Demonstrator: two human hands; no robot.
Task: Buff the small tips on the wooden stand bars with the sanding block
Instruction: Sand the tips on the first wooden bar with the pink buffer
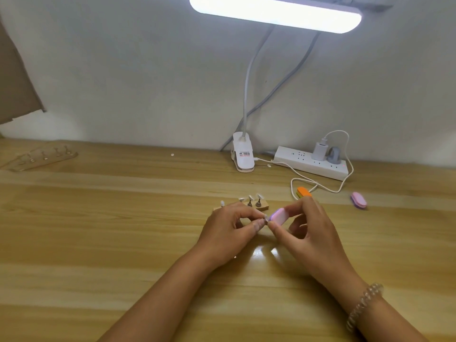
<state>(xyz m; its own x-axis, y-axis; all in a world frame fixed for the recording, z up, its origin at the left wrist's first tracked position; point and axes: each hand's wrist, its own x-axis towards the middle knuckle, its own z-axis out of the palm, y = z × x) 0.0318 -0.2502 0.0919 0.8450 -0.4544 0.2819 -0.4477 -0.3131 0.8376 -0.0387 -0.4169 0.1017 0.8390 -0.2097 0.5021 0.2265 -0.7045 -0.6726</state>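
My left grip is narrow, thumb and forefinger pinched on one small tip, which is so tiny between my fingers that I can barely make it out. My right grip holds the pink sanding block between thumb and fingertips, and one end of the block meets that tip. Both are raised a little above the wooden surface, near its middle.

Just behind my left knuckles sits the wooden stand bar, partly hidden by them, with a few more white tips upright on their posts. Beyond my right fingers lies an orange block, and further right a second pink block. At the wall stand the lamp clip and a white power strip (a charger plugged in, its cable looping over the wood). Another stand lies far off to the left.
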